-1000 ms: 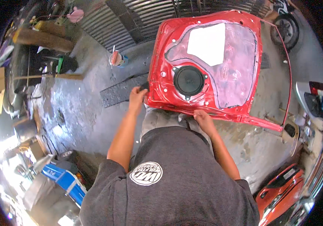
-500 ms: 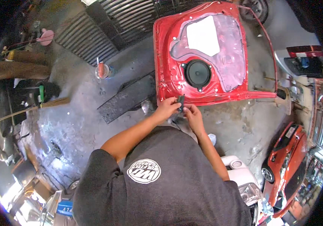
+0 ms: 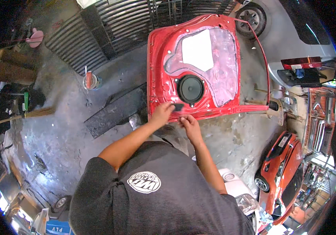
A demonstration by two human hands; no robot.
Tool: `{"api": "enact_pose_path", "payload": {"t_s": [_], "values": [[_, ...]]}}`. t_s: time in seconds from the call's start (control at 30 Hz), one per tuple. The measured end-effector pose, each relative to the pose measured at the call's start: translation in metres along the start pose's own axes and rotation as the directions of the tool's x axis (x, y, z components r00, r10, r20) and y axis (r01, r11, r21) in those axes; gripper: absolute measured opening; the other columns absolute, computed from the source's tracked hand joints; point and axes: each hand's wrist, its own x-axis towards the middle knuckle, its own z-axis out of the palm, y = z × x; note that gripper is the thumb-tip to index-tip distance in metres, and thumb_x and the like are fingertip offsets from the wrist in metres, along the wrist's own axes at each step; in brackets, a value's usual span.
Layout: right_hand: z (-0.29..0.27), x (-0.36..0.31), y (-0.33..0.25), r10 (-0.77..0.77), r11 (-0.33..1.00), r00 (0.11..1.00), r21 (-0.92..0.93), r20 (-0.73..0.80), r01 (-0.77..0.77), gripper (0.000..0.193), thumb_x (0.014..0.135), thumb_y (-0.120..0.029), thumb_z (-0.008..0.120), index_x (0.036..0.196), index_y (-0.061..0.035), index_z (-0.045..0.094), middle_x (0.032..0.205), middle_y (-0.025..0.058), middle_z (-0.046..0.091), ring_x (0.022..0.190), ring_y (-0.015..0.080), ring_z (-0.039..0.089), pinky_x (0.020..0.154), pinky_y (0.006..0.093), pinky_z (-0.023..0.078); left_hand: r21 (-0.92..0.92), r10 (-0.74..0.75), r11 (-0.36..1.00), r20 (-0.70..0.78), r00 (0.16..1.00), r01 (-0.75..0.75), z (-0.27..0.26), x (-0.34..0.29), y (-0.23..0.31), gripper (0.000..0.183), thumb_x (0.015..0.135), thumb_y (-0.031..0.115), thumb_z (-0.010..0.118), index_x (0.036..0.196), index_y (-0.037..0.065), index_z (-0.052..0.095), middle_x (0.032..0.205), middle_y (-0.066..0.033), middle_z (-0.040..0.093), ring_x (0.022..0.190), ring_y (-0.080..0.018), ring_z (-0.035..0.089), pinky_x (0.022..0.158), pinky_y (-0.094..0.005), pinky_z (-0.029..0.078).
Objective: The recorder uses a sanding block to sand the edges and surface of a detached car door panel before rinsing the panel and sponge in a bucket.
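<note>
A red car door [image 3: 161,74] stands in front of me, its inner side showing a round black speaker [image 3: 191,89] and a pinkish plastic sheet [image 3: 226,78] with a white panel. My left hand [image 3: 162,114] is closed on a small flat black piece [image 3: 178,107], a little blurred, at the door's lower edge below the speaker. What the piece is, I cannot tell. Close by on its right, my right hand [image 3: 191,127] has thumb and fingertips pinched together; whatever may be between them is too small to make out.
Left of the door lies a long dark board [image 3: 115,111] on the floor, with a can [image 3: 92,81] holding a brush beyond it. A slatted metal gate [image 3: 125,23] is at the far side. A wheel [image 3: 251,20] and an orange-red car [image 3: 281,172] stand to the right.
Both hands were together at the black piece; now they are apart, with the piece in my left hand, tilted flatter against the door. The whole view has shifted, moving the door leftward.
</note>
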Motion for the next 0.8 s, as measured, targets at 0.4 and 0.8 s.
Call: {"api": "enact_pose_path", "payload": {"t_s": [0.4, 0.8], "values": [[-0.119, 0.115, 0.075, -0.243, 0.949, 0.759, -0.311, -0.603, 0.057, 0.035, 0.098, -0.022, 0.053, 0.121, 0.0045, 0.054, 0.12, 0.0138, 0.054, 0.109, 0.0238, 0.053, 0.097, 0.035, 0.04, 0.467, 0.3, 0.881, -0.431, 0.851, -0.074, 0.011, 0.113, -0.051, 0.043, 0.098, 0.012, 0.044, 0.136, -0.007, 0.044, 0.137, -0.0271, 0.048, 0.128, -0.0376, 0.047, 0.108, -0.0403, 0.037], [-0.066, 0.144, 0.117, 0.31, 0.706, 0.849, 0.701, -0.428, 0.096, 0.08, 0.092, -0.072, 0.025, 0.149, -0.0152, 0.03, 0.155, 0.0051, 0.029, 0.142, 0.0262, 0.027, 0.114, 0.0499, 0.025, 0.283, 0.371, 0.91, -0.227, 0.901, -0.303, -0.06, 0.314, -0.037, 0.066, 0.099, 0.036, 0.043, 0.143, -0.011, 0.03, 0.148, -0.0308, 0.03, 0.14, -0.0397, 0.028, 0.117, -0.0415, 0.02]]}}
